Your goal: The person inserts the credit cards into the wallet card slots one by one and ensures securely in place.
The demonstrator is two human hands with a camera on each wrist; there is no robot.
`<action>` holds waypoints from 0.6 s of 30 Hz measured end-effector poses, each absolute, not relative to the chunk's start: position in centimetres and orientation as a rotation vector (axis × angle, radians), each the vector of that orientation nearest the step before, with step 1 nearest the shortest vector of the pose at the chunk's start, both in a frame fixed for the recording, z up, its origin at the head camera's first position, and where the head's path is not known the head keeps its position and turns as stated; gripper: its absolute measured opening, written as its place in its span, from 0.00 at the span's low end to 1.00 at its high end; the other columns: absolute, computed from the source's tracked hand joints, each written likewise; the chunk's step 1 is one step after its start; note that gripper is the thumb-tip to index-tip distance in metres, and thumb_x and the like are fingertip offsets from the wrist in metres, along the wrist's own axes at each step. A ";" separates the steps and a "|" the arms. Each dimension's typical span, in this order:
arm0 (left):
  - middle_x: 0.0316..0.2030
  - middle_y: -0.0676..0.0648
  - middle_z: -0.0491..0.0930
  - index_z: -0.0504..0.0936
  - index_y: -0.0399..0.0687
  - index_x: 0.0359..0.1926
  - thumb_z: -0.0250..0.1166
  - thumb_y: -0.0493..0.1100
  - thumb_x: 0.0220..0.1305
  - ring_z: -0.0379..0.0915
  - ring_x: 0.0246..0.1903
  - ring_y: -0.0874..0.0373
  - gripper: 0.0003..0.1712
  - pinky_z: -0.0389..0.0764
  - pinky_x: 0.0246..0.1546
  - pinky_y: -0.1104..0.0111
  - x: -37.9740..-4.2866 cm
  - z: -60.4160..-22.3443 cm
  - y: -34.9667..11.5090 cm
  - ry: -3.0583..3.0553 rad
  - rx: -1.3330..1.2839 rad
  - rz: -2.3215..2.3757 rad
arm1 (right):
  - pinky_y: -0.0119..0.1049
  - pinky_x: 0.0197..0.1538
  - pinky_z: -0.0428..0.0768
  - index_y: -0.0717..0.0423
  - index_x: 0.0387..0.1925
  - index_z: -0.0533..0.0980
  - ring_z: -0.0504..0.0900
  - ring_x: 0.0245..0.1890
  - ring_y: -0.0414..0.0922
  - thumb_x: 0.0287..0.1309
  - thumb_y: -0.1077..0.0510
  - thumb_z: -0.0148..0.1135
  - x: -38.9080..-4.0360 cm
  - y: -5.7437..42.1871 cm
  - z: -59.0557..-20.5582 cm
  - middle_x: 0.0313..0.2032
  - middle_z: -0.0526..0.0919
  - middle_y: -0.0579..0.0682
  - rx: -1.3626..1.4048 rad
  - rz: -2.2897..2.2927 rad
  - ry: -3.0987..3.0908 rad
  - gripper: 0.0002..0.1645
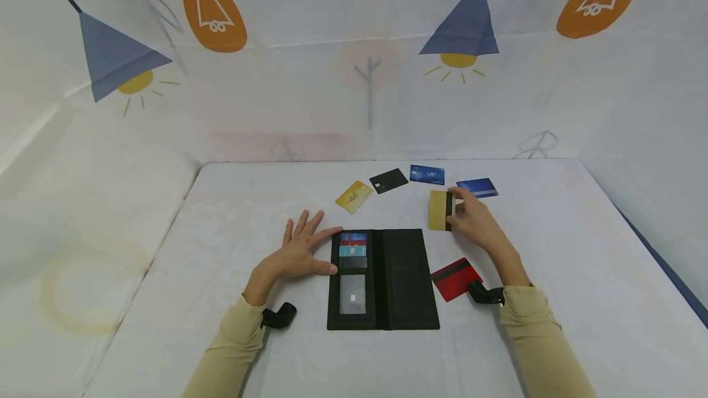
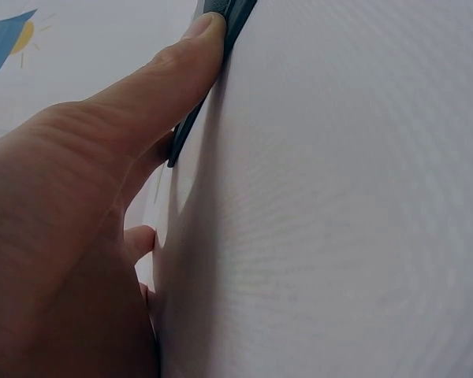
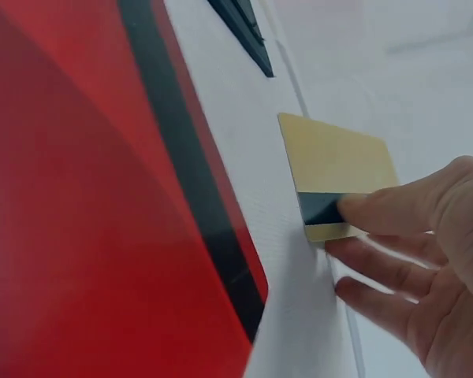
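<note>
A black wallet [image 1: 406,281] lies unfolded on the white table, with several cards [image 1: 353,250] in the slots of its left side and a clear window below them. My left hand [image 1: 298,255] rests at the wallet's left edge, fingers spread and thumb touching the border. Between thumb and fingers my right hand [image 1: 477,221] pinches a gold card [image 1: 437,210] with a dark stripe; the right wrist view shows this gold card [image 3: 335,161] tilted up off the table. Below that hand lies a red card [image 1: 456,279] with a black stripe, large in the right wrist view.
Beyond the wallet, a yellow card [image 1: 354,196], a black card [image 1: 389,180], a blue VIP card [image 1: 427,174] and another blue card [image 1: 481,187] lie in an arc. A patterned white cloth [image 1: 310,97] hangs behind the table [image 1: 249,195].
</note>
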State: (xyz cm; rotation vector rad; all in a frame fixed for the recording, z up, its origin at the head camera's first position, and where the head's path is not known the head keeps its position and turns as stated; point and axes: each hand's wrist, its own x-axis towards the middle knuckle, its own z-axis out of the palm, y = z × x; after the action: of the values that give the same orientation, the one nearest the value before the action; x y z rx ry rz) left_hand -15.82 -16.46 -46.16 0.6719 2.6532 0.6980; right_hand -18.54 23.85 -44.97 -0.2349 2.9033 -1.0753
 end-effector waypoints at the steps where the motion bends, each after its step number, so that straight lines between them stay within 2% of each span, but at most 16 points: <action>1: 0.79 0.41 0.38 0.64 0.62 0.73 0.72 0.63 0.53 0.18 0.76 0.39 0.49 0.19 0.70 0.42 -15.8 -46.1 -16.5 2.653 0.672 0.697 | 0.59 0.55 0.77 0.66 0.70 0.58 0.77 0.53 0.64 0.62 0.68 0.59 -18.5 23.8 -45.0 0.63 0.69 0.70 -0.224 -1.086 2.914 0.37; 4: 0.79 0.41 0.37 0.65 0.62 0.73 0.72 0.63 0.53 0.18 0.76 0.39 0.48 0.19 0.70 0.42 -15.8 -46.1 -16.4 2.651 0.671 0.697 | 0.53 0.47 0.81 0.62 0.70 0.60 0.80 0.44 0.58 0.63 0.68 0.57 -18.3 23.8 -45.2 0.62 0.71 0.68 -0.197 -1.096 2.956 0.34; 7: 0.79 0.41 0.37 0.64 0.63 0.73 0.72 0.63 0.53 0.17 0.76 0.39 0.49 0.19 0.70 0.42 -15.8 -46.2 -16.4 2.651 0.670 0.690 | 0.49 0.43 0.81 0.60 0.69 0.62 0.80 0.39 0.55 0.64 0.68 0.57 -18.1 23.8 -45.3 0.61 0.73 0.67 -0.199 -1.111 2.987 0.33; 11: 0.79 0.41 0.37 0.64 0.63 0.74 0.72 0.63 0.53 0.17 0.76 0.39 0.49 0.19 0.70 0.41 -15.8 -46.2 -16.4 2.652 0.672 0.687 | 0.48 0.43 0.81 0.59 0.68 0.63 0.81 0.38 0.54 0.64 0.69 0.56 -17.9 23.6 -45.3 0.59 0.74 0.66 -0.232 -1.166 3.001 0.32; 18: 0.79 0.42 0.37 0.64 0.63 0.74 0.72 0.64 0.53 0.17 0.76 0.40 0.49 0.19 0.70 0.42 -15.9 -46.3 -16.5 2.653 0.672 0.682 | 0.53 0.46 0.82 0.57 0.67 0.64 0.83 0.39 0.55 0.65 0.68 0.56 -17.3 23.0 -44.9 0.56 0.75 0.65 -0.285 -1.251 2.995 0.30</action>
State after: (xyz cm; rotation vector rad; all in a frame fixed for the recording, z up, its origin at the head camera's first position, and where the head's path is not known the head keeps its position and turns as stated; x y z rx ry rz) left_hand -15.88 -16.45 -46.27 0.6717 2.6533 0.6821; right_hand -17.31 22.98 -44.88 -0.2853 2.9949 -1.2513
